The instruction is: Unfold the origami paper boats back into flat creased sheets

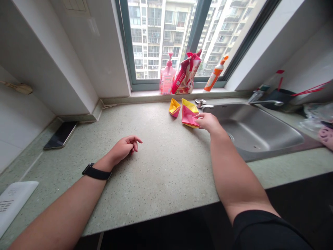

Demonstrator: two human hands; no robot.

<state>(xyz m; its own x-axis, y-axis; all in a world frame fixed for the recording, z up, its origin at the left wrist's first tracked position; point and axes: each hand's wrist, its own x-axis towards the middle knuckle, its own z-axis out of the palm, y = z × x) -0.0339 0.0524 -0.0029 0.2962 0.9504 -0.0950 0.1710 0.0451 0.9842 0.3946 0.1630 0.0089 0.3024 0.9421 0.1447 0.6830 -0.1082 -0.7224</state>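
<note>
Two hands sit apart: the right hand [205, 121] pinches the pink-and-yellow folded paper [187, 116] by its edge; the left hand [126, 147], well left of it, curls loosely around nothing. A light grip should best spare the creases, clear of the orange-and-pink folded paper [174, 106] to its left and the sink [265, 121] to its right.

Countertop [161, 166], between left hand [126, 149] and right hand [206, 122]: open lane, front to back | Lane's back end: small folded paper [175, 108], obstacle | Touching right hand: larger folded paper [189, 115], pink and yellow, obstacle | Sill [145, 93]: pump bottle [167, 80], red bag [186, 76], orange bottle [214, 77], barrier row | Right: sink [270, 130], recessed, faucet [265, 102] at back rim | Left: phone [61, 135], flat
</note>
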